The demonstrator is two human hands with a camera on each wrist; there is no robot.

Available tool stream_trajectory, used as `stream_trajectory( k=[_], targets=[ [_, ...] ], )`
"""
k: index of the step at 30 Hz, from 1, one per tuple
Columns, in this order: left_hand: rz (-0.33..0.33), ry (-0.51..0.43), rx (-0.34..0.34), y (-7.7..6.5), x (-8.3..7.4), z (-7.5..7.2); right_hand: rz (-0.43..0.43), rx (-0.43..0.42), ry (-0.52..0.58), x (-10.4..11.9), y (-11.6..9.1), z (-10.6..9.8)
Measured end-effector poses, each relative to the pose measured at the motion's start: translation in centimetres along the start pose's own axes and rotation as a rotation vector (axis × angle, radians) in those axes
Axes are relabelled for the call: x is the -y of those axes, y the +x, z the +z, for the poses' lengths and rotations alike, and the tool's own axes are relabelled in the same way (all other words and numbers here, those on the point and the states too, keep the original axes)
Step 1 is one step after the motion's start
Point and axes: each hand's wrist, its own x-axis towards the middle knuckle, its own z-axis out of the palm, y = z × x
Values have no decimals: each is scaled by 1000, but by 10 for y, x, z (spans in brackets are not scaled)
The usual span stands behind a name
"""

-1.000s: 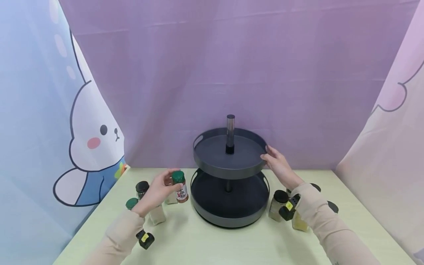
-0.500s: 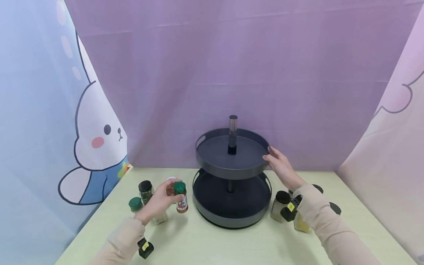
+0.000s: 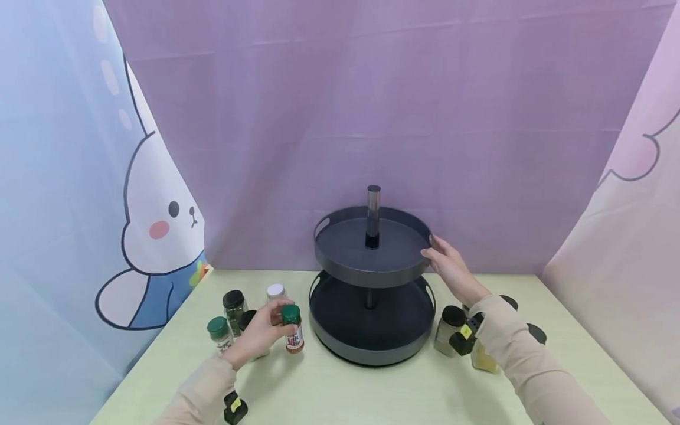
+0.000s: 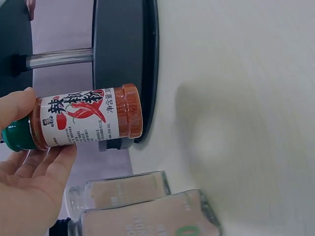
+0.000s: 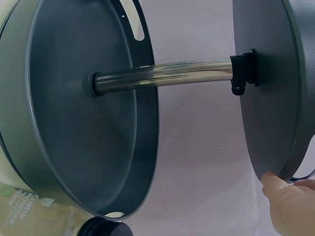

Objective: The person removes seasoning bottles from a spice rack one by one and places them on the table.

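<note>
My left hand (image 3: 265, 330) grips a chili powder jar (image 4: 81, 115) near its green cap, thumb on one side and fingers on the other. The jar has a white label with red peppers and red powder at its base; in the left wrist view it hangs above the table. To the right stands a dark grey two-tier round rack (image 3: 372, 354) with a metal post (image 3: 373, 212). Its upper tray (image 3: 372, 277) and lower tray hold nothing. My right hand (image 3: 451, 268) holds the upper tray's right rim at the handle cutout, with thumb and fingers about the edge.
Left of the rack stand a white-capped jar (image 3: 275, 290), a black-capped jar (image 3: 234, 307) and a green-capped jar (image 3: 218, 330). Several black-capped jars, including one in front (image 3: 451, 327), stand right of it, partly behind the right sleeve. A purple curtain (image 3: 372, 118) hangs behind.
My left hand has brought the chili powder jar lower and nearer to me, uncovering the white-capped jar behind it. The right hand stays on the upper tray's rim.
</note>
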Motion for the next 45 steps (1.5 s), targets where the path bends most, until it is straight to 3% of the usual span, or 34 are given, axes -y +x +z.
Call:
stream_trajectory(
  k=[12, 22, 45],
  targets=[
    [-1, 5, 19, -1, 10, 2, 20, -6, -2, 1, 0, 0],
    [3, 25, -5, 0, 14, 5, 23, -3, 3, 1, -1, 0],
    [-69, 39, -77, -5, 22, 11, 19, -8, 10, 0, 0, 0]
  ],
)
